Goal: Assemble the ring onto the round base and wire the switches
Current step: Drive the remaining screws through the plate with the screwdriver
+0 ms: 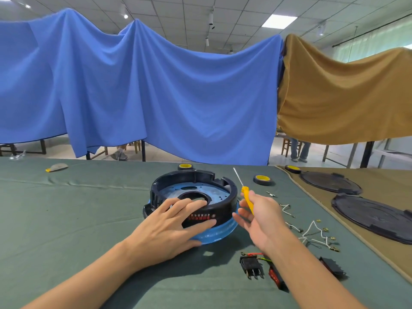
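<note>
The black ring (225, 210) sits on top of the blue round base (223, 230) in the middle of the green-covered table (78, 219), right in front of you. The ring's wall is tall, with notches and a gap along its far side, and a strip of red markings shows on its near face. Inside it lies a pale perforated plate (214, 192) with a large round hole at the centre. The base bulges out below the ring as a glossy blue band.

Your left hand (169, 228) lies spread over the near wall of the ring. Its fingers are almost straight, reaching across the rim toward the centre hole. The thumb rests along the base's lower edge, pressing rather than clutching.

Your right hand (260, 217) hovers just beside the ring's right side, apart from it. It pinches the yellow handle of a screwdriver (248, 198), whose thin shaft points up and away from you.

Near your right forearm lie a black switch (250, 264) with three prongs and red and green leads, and a red switch (275, 274) partly hidden by the arm. A third switch (332, 265) lies further right. White wires (312, 230) lie loose beyond them.
</note>
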